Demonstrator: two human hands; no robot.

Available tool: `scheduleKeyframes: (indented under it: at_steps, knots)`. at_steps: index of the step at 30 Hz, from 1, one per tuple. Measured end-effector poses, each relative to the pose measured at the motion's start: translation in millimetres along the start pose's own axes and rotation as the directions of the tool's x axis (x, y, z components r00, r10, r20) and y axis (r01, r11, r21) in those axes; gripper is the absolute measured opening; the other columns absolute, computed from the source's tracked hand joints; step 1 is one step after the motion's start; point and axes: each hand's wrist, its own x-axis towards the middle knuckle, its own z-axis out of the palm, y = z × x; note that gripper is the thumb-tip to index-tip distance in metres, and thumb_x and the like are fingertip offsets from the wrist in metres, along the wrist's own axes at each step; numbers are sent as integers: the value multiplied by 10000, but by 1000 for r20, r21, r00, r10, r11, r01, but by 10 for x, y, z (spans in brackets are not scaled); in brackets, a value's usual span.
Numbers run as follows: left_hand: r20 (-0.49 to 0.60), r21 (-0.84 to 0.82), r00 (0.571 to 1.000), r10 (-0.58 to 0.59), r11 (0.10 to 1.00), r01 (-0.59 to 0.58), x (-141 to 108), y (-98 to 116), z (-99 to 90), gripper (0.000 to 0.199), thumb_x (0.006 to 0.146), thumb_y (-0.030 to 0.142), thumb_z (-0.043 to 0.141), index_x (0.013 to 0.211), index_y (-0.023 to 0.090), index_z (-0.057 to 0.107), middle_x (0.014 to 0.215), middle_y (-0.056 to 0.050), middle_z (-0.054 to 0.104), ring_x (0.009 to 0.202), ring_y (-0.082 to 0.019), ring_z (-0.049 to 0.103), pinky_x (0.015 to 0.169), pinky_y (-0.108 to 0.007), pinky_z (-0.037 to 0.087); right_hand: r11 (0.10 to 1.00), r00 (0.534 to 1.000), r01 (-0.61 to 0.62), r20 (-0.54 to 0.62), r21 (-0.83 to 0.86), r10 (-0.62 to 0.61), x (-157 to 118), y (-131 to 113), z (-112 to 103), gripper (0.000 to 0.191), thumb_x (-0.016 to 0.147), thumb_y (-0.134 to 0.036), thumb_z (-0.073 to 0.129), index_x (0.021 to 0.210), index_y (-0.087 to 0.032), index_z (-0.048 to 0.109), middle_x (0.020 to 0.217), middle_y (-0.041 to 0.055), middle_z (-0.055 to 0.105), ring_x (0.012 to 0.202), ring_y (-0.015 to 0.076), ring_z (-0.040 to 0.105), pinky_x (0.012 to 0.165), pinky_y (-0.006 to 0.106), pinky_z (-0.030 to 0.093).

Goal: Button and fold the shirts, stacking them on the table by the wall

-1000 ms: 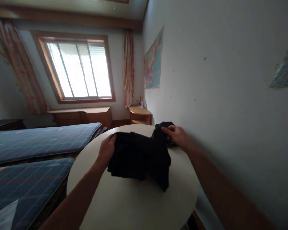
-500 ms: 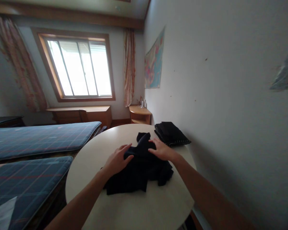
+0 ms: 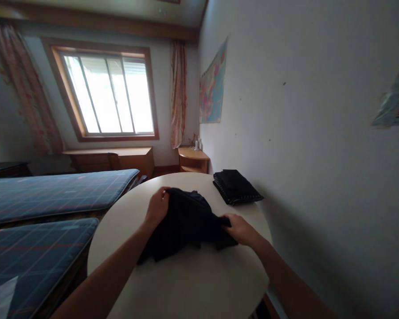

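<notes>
A dark cloth garment (image 3: 186, 221) lies bunched and partly lifted over the round pale table (image 3: 199, 283). My left hand (image 3: 158, 204) grips its upper left edge, fingers closed on the fabric. At the garment's right side, my right hand (image 3: 236, 227) pinches another part of it. The cloth hangs between both hands, and its lower edge rests on or just above the tabletop; the exact contact is too dark to tell.
Folded black cloth (image 3: 236, 187) sits at the table's back right, near the white wall (image 3: 306, 133). Two blue plaid mattresses (image 3: 60, 192) are on the left. Behind stand a desk (image 3: 133, 155) and a corner shelf (image 3: 193, 154).
Both hands were open over the garment and have closed on it. The left moved up and took its upper edge; the right moved down and outward to its side. The cloth is spread and raised.
</notes>
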Motion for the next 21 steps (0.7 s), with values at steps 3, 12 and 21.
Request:
scheduleKeyframes:
  at_steps: [3, 12, 21]
  knots:
    - [-14, -467, 985, -171, 873, 144, 329, 393, -188, 299, 863, 258, 517, 1138, 187, 613, 789, -12, 690, 651, -163, 658, 628, -297, 543, 968, 967, 96, -253, 233, -35, 94, -49, -325, 328, 842, -247, 543, 1145, -185, 650, 1071, 79, 716, 1005, 240, 655, 915, 367, 481]
    - [286, -747, 954, 92, 645, 161, 196, 1286, -269, 351, 862, 225, 595, 1206, 201, 666, 1104, -59, 714, 940, -160, 680, 801, -269, 553, 791, 905, 330, -411, 515, -110, -39, -540, -200, 831, 832, -516, 650, 1530, -298, 254, 1560, 85, 348, 1405, 269, 370, 1146, 476, 322]
    - [35, -177, 993, -110, 978, 114, -1174, -418, -872, 362, 851, 536, 584, 991, 219, 690, 848, -37, 725, 674, -188, 657, 652, -308, 566, 919, 968, 251, -104, 304, -230, -296, -372, 746, 1050, 677, -465, 797, 1547, -251, 251, 1574, 137, 310, 1466, 328, 257, 1183, 542, 243]
